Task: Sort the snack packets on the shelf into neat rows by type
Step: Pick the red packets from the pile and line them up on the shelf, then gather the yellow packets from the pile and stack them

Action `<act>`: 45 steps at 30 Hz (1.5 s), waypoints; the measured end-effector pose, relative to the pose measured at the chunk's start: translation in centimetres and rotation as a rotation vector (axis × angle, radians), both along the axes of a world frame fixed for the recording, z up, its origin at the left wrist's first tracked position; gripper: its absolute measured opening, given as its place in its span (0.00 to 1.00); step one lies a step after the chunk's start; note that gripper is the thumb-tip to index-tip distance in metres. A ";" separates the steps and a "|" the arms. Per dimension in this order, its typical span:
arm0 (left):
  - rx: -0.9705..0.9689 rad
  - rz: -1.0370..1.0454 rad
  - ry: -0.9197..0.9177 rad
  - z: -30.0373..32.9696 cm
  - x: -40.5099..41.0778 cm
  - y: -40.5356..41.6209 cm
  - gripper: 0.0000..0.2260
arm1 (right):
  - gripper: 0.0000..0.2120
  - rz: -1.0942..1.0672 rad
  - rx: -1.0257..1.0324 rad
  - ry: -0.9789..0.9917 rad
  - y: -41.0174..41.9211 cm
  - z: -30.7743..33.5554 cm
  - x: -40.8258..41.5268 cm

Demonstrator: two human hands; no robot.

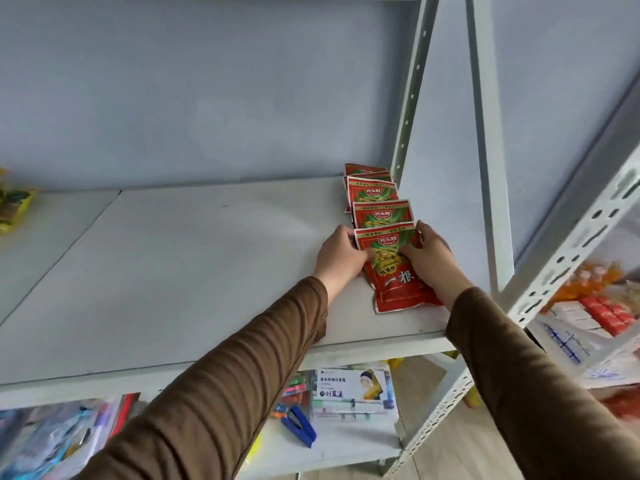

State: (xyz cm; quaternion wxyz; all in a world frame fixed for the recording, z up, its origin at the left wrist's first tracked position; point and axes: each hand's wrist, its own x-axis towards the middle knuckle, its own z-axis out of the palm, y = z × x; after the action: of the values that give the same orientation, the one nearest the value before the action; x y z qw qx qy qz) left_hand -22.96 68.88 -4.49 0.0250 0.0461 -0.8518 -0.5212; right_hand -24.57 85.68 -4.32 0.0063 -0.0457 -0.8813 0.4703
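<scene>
Several red snack packets (375, 194) with green and yellow print lie overlapped in one row along the right end of the white shelf (180, 265), running from the back wall toward the front. The nearest red packet (394, 285) lies flat at the front of the row. My left hand (341, 254) grips its left edge and my right hand (427, 256) grips its right edge, thumbs on top. A yellow and green packet (14, 206) lies at the far left edge of the shelf, partly cut off.
A slotted white upright (412, 88) stands just right of the row. The shelf below holds a white box (353, 393), a blue clip (299, 426) and plastic-wrapped goods (52, 441). A second rack (588, 306) on the right holds red and white boxes.
</scene>
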 end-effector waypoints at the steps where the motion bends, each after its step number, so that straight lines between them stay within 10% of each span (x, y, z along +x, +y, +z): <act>1: 0.009 0.006 0.003 0.0 0.1 0.0 0.16 | 0.26 0.005 0.042 0.031 0.1 -0.1 0.2; 12: -0.221 0.051 0.211 0.7 4.1 -6.9 0.18 | 0.18 0.100 0.538 0.501 -5.2 2.5 4.9; 45: -0.629 0.443 0.316 4.5 22.0 -59.4 0.14 | 0.23 0.711 0.339 0.559 -61.1 5.6 13.9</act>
State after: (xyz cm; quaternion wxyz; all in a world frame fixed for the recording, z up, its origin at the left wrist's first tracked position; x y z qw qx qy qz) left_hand -0.92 9.51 -0.01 0.2799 0.1377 -0.9247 -0.2181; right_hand -10.67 24.56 1.26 0.0891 0.3883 -0.8710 0.2874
